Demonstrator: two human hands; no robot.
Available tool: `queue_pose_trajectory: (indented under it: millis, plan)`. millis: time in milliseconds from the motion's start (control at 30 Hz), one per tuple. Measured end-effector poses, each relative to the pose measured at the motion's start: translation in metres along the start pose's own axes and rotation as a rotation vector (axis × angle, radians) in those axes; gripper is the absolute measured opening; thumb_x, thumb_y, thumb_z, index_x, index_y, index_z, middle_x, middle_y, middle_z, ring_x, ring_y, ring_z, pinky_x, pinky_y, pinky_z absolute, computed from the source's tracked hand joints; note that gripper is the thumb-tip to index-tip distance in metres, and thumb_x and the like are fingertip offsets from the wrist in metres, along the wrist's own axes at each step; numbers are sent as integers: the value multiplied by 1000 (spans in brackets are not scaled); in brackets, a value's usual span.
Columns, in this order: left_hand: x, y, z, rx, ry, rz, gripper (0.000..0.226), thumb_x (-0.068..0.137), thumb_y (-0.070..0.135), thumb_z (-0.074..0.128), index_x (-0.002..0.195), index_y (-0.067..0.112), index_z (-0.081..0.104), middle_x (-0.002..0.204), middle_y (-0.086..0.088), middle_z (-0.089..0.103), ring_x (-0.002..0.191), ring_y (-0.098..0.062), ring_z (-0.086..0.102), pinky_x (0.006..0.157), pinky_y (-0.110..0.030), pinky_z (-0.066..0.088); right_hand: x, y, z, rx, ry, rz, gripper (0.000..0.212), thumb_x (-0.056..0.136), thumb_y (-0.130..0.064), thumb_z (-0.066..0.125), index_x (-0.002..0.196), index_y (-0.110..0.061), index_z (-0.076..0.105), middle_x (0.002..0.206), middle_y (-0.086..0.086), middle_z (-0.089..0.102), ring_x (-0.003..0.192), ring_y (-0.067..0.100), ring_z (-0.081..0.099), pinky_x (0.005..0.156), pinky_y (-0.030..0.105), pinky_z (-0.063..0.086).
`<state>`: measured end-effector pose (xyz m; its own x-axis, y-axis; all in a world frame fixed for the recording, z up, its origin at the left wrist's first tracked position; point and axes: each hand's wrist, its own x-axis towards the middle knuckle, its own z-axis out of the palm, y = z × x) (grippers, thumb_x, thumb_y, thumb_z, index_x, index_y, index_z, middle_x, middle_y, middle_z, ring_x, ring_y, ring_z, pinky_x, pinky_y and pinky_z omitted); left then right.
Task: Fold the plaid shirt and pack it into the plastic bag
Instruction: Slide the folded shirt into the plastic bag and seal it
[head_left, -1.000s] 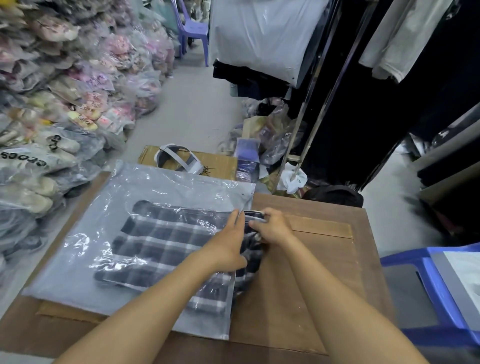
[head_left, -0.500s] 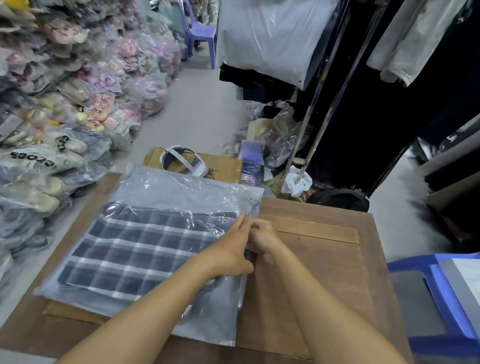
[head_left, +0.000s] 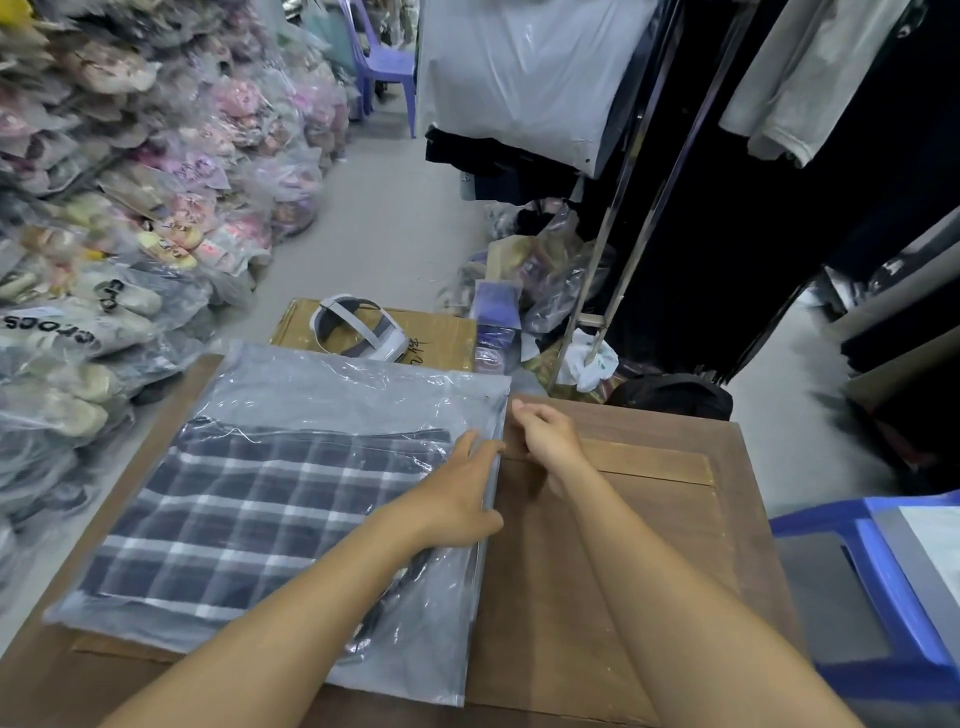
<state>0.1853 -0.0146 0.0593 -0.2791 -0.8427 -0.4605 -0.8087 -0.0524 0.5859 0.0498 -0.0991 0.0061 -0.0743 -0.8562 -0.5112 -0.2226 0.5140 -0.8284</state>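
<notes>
The folded dark plaid shirt (head_left: 249, 514) lies flat inside the clear plastic bag (head_left: 363, 395) on the wooden table (head_left: 623, 571). The bag's open edge runs down its right side. My left hand (head_left: 462, 493) lies flat on the bag by that edge, fingers spread, pressing it down. My right hand (head_left: 545, 436) sits just right of the edge near the bag's far corner, its curled fingertips pinching the rim. Part of the shirt's near right corner is hidden under my left forearm.
A cardboard box (head_left: 447, 332) with a white headset (head_left: 358, 327) stands beyond the table. Bagged shoes (head_left: 104, 234) are heaped on the left. A clothes rack (head_left: 623, 234) with dark garments stands on the right, and a blue plastic chair (head_left: 872, 582) at the near right.
The shirt has slid fully into the bag and now lies flat. My left hand came out and rests on top. My right hand moved up along the bag's open edge.
</notes>
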Motion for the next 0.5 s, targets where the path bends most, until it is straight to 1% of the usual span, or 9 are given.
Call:
queue_pose_trajectory:
  millis: [33,67,100,167,233,300,400,467,500]
  plan:
    - [2,1,-2,-16,35,7,64,86,20,58,143,24,30,152,-1,23,110,-26,56,92,-36,47,4,-2,3,-23,-26,-2,28,95,-43,60,106,-19,70,109,0,70,100,22,64,93,41,53]
    - [5,0,-3,-33,80,9,49,89,21,56,134,24,38,141,0,35,96,-22,56,85,-36,47,8,-3,6,-8,-51,6,32,96,-43,60,112,-17,69,107,0,70,97,22,65,89,38,54]
    - [9,0,-7,-30,131,1,34,92,24,54,125,24,45,132,0,45,91,-21,56,81,-36,47,10,-6,9,30,-78,25,32,98,-41,58,113,-14,68,101,-1,68,89,19,64,81,33,53]
    - [18,-3,-15,-11,221,-33,17,95,27,49,111,23,53,115,-2,60,88,-23,60,78,-37,50,13,-12,13,116,-114,70,22,100,-36,56,102,-16,65,88,0,62,75,15,58,66,25,50]
    - [29,-8,-24,-48,259,-75,15,95,27,48,106,22,58,107,-3,66,77,-24,63,73,-36,53,18,-15,16,161,-111,84,19,101,-35,55,90,-20,60,79,-1,57,69,13,54,61,24,48]
    - [44,-12,-35,-11,326,-106,19,95,25,47,106,22,62,108,-2,68,87,-27,66,79,-40,55,23,-16,19,175,-90,54,21,100,-32,57,83,-21,58,70,-2,53,60,10,50,59,23,46]
    - [73,-14,-49,57,451,-76,28,98,19,44,119,19,63,123,-7,65,113,-30,56,93,-43,48,24,-15,20,201,-52,2,20,99,-25,61,80,-18,61,61,-3,52,51,6,47,52,20,43]
    - [92,-13,-57,119,441,-23,33,100,20,44,129,17,59,132,-7,60,125,-31,46,104,-45,38,22,-16,19,183,-36,-42,15,97,-22,64,85,-13,66,63,-3,56,54,7,49,55,20,43]
    - [100,-13,-60,125,410,-3,32,101,23,45,128,18,61,131,-6,62,126,-31,45,105,-44,35,22,-16,18,168,-29,-67,15,96,-21,65,89,-9,68,64,-2,57,56,8,51,56,19,44]
